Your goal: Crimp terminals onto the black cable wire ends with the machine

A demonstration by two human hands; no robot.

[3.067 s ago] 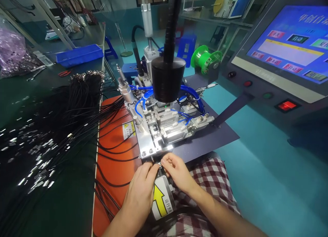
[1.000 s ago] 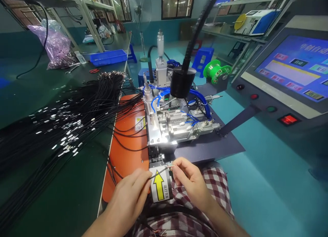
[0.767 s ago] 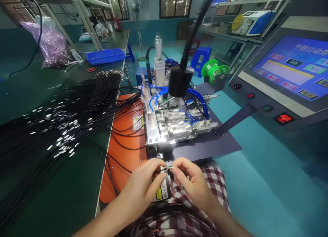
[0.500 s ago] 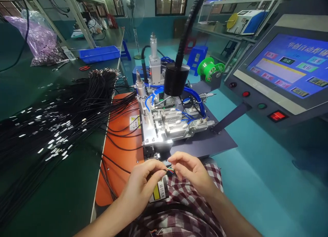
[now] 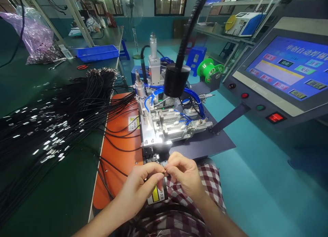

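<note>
Just in front of the machine, my left hand (image 5: 147, 180) pinches the end of a cable between thumb and index finger. My right hand (image 5: 185, 173) is closed on the cable's thin wires (image 5: 166, 171), its fingertips meeting those of the left. Only a small bit of the wires shows between the fingers; their colours are mostly hidden. Beyond my hands stands the metal machine (image 5: 174, 122) with blue air hoses (image 5: 196, 93) and a black lamp head (image 5: 176, 79) above it. A yellow and white label (image 5: 157, 194) lies below my left fingers.
A large bundle of black cables (image 5: 99, 84) spreads over the green table (image 5: 77, 182) and the orange board (image 5: 120, 120). A control screen (image 5: 289, 66) stands at right. A blue tray (image 5: 98, 53), red-handled pliers (image 5: 82, 67) and a green spool (image 5: 208, 71) are farther back.
My right hand has moved left and closed its fingers on the wires. The coloured wires that fanned out between my hands are now mostly covered. The view has shifted slightly.
</note>
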